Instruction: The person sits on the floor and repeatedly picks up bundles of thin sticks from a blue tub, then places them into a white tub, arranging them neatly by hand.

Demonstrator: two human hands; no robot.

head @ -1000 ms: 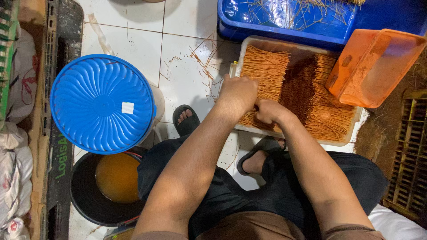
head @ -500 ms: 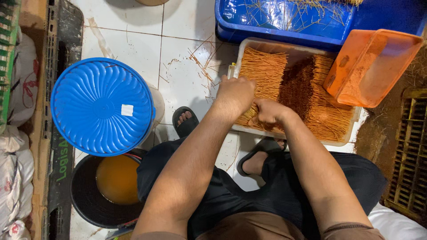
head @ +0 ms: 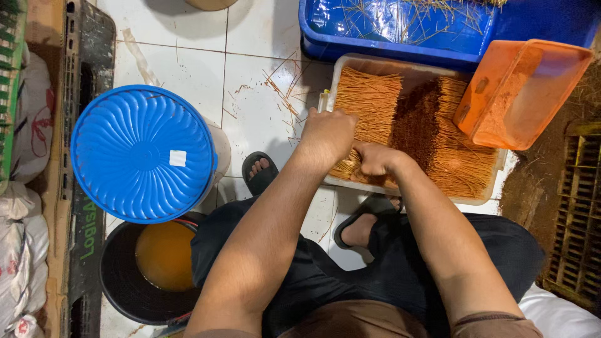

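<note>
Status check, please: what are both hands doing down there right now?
Left hand and right hand both gripping thin sticks in the tray. Orange bin resting on the tray's right end. Nothing blocking the hands.

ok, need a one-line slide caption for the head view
Seated person's left hand and right hand gather thin tan sticks in a shallow tray, beside a blue-lidded bucket.

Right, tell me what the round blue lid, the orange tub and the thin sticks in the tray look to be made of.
Round blue lid: likely moulded plastic, with swirled ribs and a slight sheen.
Orange tub: thin translucent plastic, dusted with brown powder.
Thin sticks: seemingly bamboo or wood slivers, tan and matte; some appear coated in brown powder.
Both the left hand and the right hand rest on them.
</note>
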